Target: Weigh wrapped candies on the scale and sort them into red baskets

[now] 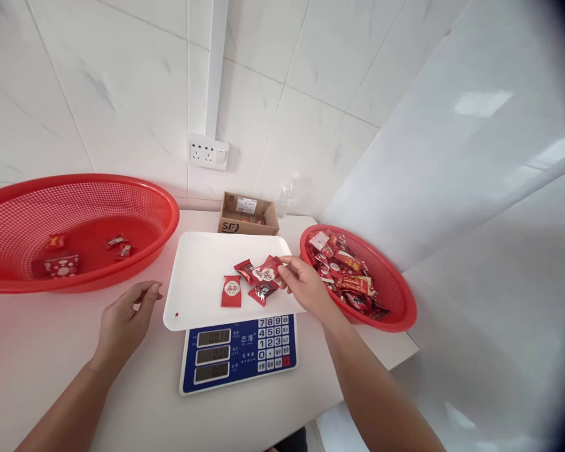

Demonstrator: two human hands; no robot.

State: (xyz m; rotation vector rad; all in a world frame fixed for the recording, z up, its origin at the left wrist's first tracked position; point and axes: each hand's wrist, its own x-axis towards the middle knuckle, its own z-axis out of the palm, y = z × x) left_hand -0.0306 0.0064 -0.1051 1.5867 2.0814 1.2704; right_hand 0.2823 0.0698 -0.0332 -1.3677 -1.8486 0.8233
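A digital scale [238, 355] with a blue keypad front carries a white weighing tray [202, 263]. Several red wrapped candies [249, 282] lie on the tray. My right hand [306, 287] reaches over the tray's right edge, its fingers pinched on a red candy packet [267, 271] at the pile. My left hand [125, 320] rests on the white table just left of the tray, fingers loosely curled and holding nothing.
A large red mesh basket [136, 188] at the left holds a few candies. A smaller red basket [395, 307] at the right is full of wrapped candies. A small cardboard box [247, 216] stands behind the scale, under a wall socket [208, 152]. The table's edge runs at the right.
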